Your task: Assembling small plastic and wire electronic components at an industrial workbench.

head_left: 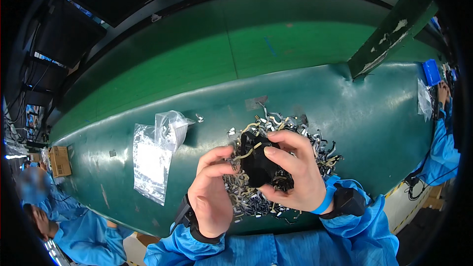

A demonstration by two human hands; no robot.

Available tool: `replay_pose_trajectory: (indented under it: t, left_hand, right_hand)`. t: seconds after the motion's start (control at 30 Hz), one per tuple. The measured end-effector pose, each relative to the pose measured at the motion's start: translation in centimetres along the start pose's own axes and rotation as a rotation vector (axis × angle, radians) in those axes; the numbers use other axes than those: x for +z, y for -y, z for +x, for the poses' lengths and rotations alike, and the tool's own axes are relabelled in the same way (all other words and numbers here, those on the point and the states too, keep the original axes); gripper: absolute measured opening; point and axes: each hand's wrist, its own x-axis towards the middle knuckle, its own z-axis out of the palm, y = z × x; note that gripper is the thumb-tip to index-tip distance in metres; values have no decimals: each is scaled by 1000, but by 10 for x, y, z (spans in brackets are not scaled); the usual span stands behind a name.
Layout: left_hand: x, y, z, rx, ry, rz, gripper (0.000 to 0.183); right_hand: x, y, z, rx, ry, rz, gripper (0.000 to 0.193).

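Observation:
Above a heap of small cables point(246, 206), my right hand point(300, 180) grips a black piece point(257, 166) between its thumb and fingers. The exact kind of this piece is hard to make out; it looks dark and boxy. A short beige cable point(245, 156) with a small connector lies across its left side. The fingertips of my left hand point(213, 194) are closed on the connector end of that cable, left of the black piece. Both hands are over the table, and the cables right beneath them are partly hidden.
Left of the heap lie clear plastic bags point(150, 167) on the green table point(374, 133). A cardboard box point(60, 161) stands at the far left. A green post point(389, 29) rises at the back right. Co-workers in blue sit at both sides; a blue tray point(432, 72) is far right.

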Motion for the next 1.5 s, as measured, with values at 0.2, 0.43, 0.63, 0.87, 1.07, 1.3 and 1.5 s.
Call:
replay_pose_trajectory:
  t: [0.2, 0.43, 0.63, 0.87, 1.07, 1.3, 1.5]
  left_hand:
    - [1, -2, 2, -32, 33, 24, 74]
    - [-1, 3, 1, -77, 95, 28, 72]
    - [-2, 5, 1, -83, 177, 30, 70]
    - [-1, 0, 1, -91, 201, -28, 63]
    - [-4, -2, -1, -102, 223, 40, 54]
    - [-7, -3, 2, -117, 275, -22, 39]
    - [3, 6, -4, -61, 234, -19, 49]
  right_hand:
    - [-2, 4, 2, 68, 54, 96, 80]
    - [0, 0, 0, 63, 42, 184, 79]
    - [0, -2, 1, 63, 43, 170, 79]
    - [2, -3, 0, 75, 48, 111, 75]
    - [3, -3, -2, 42, 36, 44, 72]
    - [0, 2, 0, 54, 77, -91, 66]
    - [6, 6, -6, 15, 45, -101, 62]
